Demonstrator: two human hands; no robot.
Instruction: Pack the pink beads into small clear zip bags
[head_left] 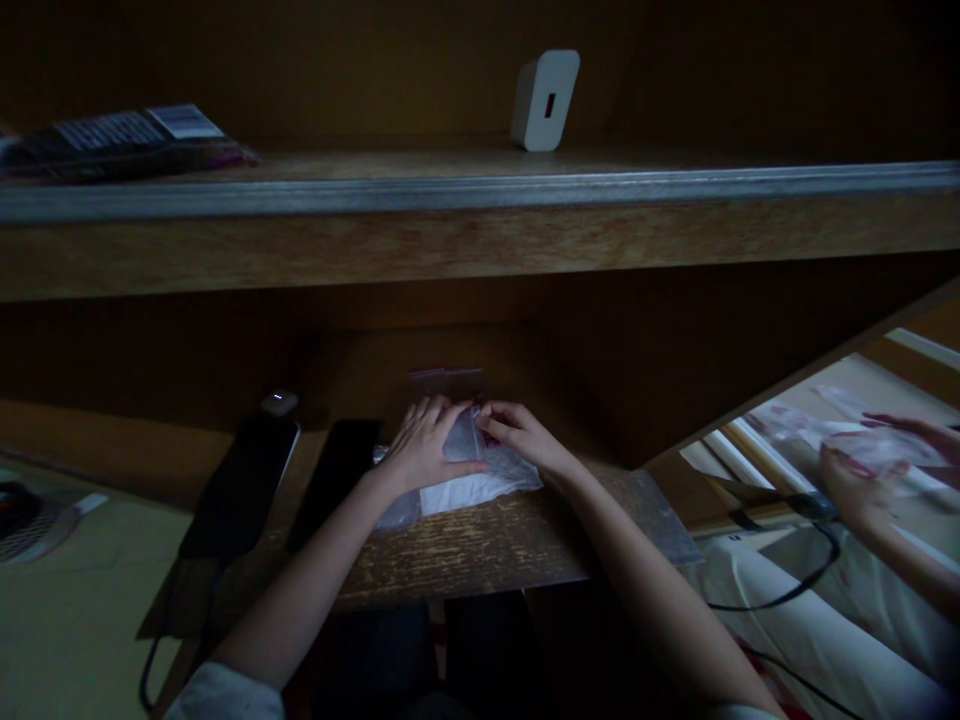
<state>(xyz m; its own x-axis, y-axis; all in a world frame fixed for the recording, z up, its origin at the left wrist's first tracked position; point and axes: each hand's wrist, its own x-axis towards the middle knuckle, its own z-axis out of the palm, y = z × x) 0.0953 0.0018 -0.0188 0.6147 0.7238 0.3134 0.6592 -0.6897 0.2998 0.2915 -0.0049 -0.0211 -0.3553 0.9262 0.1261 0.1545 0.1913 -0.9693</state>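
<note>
Head view, dim throughout: the left hand (424, 447) lies spread on a clear plastic bag (480, 470) with something white inside (480, 487), and the right hand (523, 437) presses on the same bag, its fingertips just beside the left hand's. Whether either hand pinches the plastic is hard to make out. The bag sits on a worn wooden board (480, 550), under a wooden shelf (480, 235) that crosses the view. A black phone (240, 482) and a second dark slab (335, 482) lie left of the bag. Up on the shelf stand a white box-shaped device (545, 100) and a dark packet (127, 143) (cut off at the left edge). At far right, two other hands (885, 460) hold crumpled plastic (877, 450), possibly a co-worker's, though it may be a reflection.
</note>
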